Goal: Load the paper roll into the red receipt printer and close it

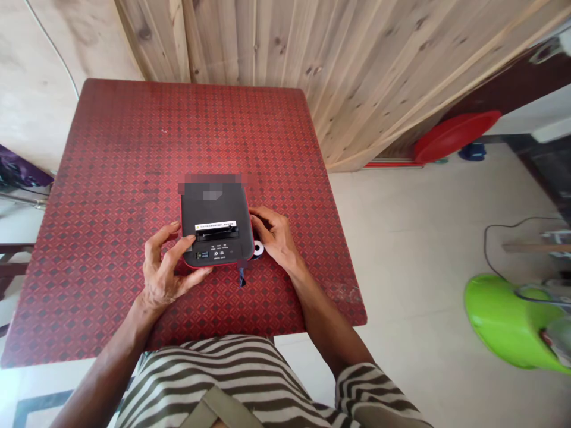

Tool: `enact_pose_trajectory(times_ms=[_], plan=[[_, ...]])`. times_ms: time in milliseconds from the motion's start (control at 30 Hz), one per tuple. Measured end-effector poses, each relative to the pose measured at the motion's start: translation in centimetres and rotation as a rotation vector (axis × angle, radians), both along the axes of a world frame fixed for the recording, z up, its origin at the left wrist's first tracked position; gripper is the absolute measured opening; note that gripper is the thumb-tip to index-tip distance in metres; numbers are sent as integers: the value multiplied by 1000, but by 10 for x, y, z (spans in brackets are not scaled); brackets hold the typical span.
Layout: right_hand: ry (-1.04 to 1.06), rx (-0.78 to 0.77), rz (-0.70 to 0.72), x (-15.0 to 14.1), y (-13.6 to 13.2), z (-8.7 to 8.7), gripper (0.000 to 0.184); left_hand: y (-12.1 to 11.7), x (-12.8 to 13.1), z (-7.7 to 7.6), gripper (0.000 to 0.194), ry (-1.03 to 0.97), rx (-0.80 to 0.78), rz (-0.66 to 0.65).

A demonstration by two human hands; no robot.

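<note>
At the near half of the red diamond-patterned table (200, 131), the person's left hand (163, 267) and right hand (275, 235), set apart, touch opposite sides of the black, red-rimmed rectangular device (214, 208); whether either clamps it, I cannot tell.

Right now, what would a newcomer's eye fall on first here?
Probably the big red patterned table left of centre, and the black machine with a red edge near its front. The left hand touches the machine's left front corner; the right hand is at its right side. A bright green plastic object also stands out at far right.
</note>
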State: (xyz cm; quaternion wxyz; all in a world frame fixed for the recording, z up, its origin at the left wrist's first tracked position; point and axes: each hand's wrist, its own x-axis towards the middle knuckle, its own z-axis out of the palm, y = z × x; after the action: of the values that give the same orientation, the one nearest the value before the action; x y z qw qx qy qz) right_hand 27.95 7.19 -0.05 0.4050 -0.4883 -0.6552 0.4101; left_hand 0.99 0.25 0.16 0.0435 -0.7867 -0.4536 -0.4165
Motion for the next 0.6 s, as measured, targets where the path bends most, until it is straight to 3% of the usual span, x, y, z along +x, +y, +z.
enact_pose_trajectory(times_ms=[267,467,600], plan=[[48,5,-40,3,10,-15,40,-2,-1,-1,82,-46,-42,-36],[77,-9,72,-2,25,-17,50,-3,-2,0,83,-56,-36,-30],[114,-14,159,-10,35,-14,46,-3,-1,2,79,-44,-23,-29]])
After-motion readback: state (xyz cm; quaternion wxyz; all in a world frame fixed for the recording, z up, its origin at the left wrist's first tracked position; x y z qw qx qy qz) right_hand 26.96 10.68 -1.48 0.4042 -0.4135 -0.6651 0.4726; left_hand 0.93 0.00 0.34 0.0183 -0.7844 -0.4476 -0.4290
